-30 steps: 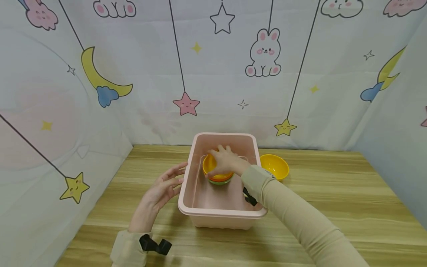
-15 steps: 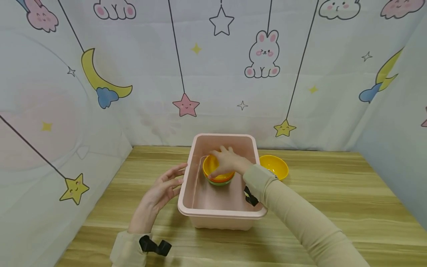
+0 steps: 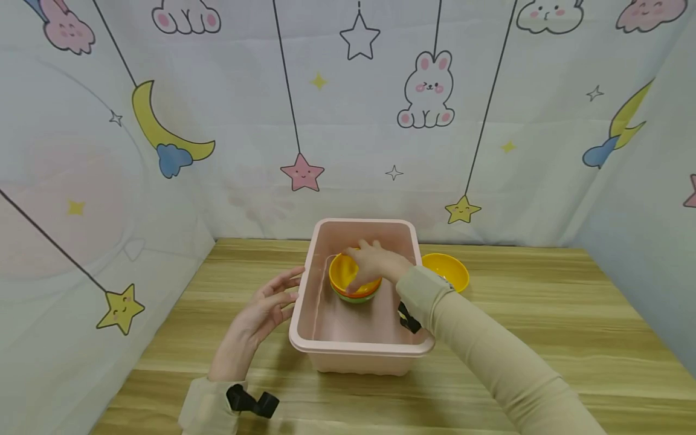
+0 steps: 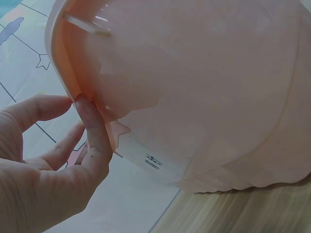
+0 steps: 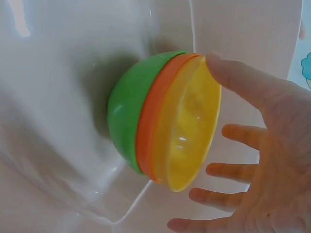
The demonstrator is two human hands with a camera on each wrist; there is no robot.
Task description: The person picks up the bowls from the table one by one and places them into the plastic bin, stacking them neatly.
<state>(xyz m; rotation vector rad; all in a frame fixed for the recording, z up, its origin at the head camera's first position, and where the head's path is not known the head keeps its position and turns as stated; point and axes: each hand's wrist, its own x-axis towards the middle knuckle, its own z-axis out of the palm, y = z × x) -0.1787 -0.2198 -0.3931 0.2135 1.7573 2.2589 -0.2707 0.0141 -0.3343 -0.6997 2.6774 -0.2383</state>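
Note:
A pink plastic bin [image 3: 359, 348] stands on the table. Fingertips and thumb of my left hand [image 3: 261, 314] touch its left rim, with the fingers loosely bent; the left wrist view shows them at the lip [image 4: 62, 82]. Inside the bin sits a nested stack of bowls: a green bowl [image 5: 127, 109] outermost, an orange bowl [image 5: 150, 116] within it, a yellow bowl [image 5: 194, 126] innermost. Over the stack, my right hand [image 3: 375, 264] has its fingers spread. Its thumb tip is at the yellow bowl's rim; the other fingers look apart from it.
Another yellow bowl [image 3: 448, 272] stands on the wooden table [image 3: 544, 326] to the right of the bin, partly behind my right sleeve [image 3: 478, 338]. A white patterned cloth [image 3: 359, 121] hangs behind the table and along both sides.
My right hand has shifted slightly right, and its thumb has drawn back from the stack's near left edge. The stack remains in the bin. My left hand stays at the rim.

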